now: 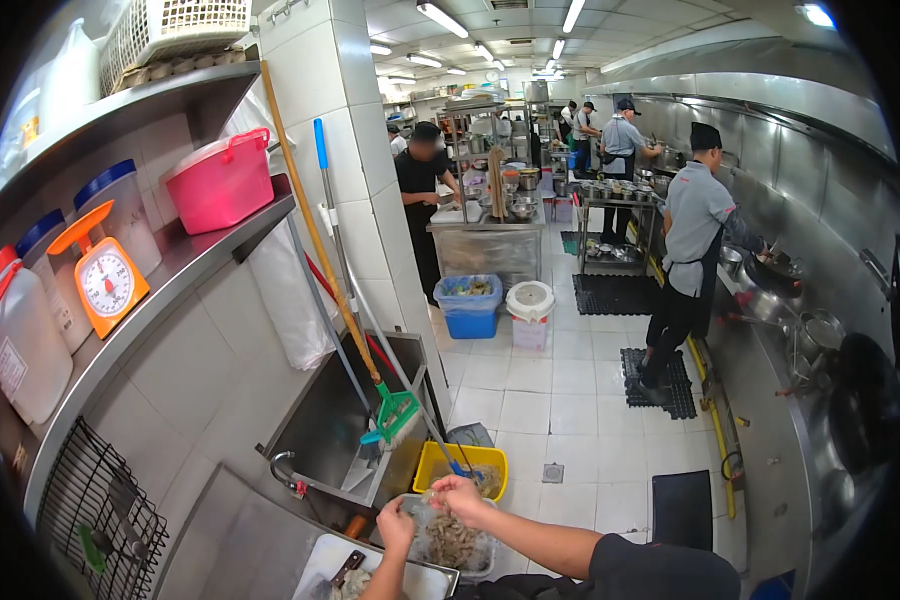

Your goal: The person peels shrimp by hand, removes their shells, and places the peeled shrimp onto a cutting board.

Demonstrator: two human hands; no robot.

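Observation:
My right hand [458, 499] is raised over a clear plastic container [485, 562], its fingers pinched on a small greyish shrimp [429, 497]. Close by on the left is my left hand [396, 526], its fingers curled together; anything inside them is too small to make out. Raw greyish-brown shrimp [452, 541] fill the container below. Beside my left forearm lies a white cutting board [322, 560]. On it are a knife with a dark handle [349, 567] and a pale pile of shrimp [352, 586], partly hidden by the forearm.
Behind the container stands a yellow tub [500, 459]. A metal sink [320, 440] with a broom [394, 408] and poles leaning over it is on the left. Above is a shelf with an orange scale [103, 275] and pink bin [220, 190]. Several people work farther back.

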